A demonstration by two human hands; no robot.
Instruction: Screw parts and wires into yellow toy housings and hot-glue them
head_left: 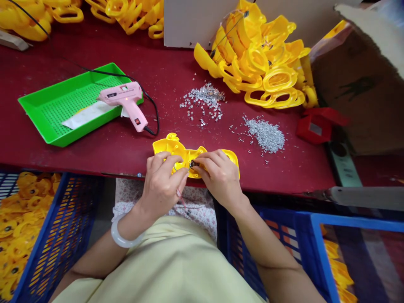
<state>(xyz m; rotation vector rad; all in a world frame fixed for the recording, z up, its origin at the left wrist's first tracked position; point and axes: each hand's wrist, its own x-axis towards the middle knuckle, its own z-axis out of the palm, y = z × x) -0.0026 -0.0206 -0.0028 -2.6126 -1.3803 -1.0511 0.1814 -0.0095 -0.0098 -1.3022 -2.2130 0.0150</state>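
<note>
The worker wears a pale yellow top (pixel 164 261), a white garment with small pink floral print (pixel 202 214), and a thick, smooth, translucent white bangle (pixel 124 233) on the left wrist (pixel 134 223).

Toy shell (pixel 166 146) was smooth, glossy yellow plastic; glue gun (pixel 126 99) was matt pink plastic w/ black cord (pixel 151 105) in rubbery finish. Tray (pixel 75 83) was shiny green plastic, crate (pixel 59 219) blue plastic & box (pixel 353 109) rough brown cardboard.
</note>
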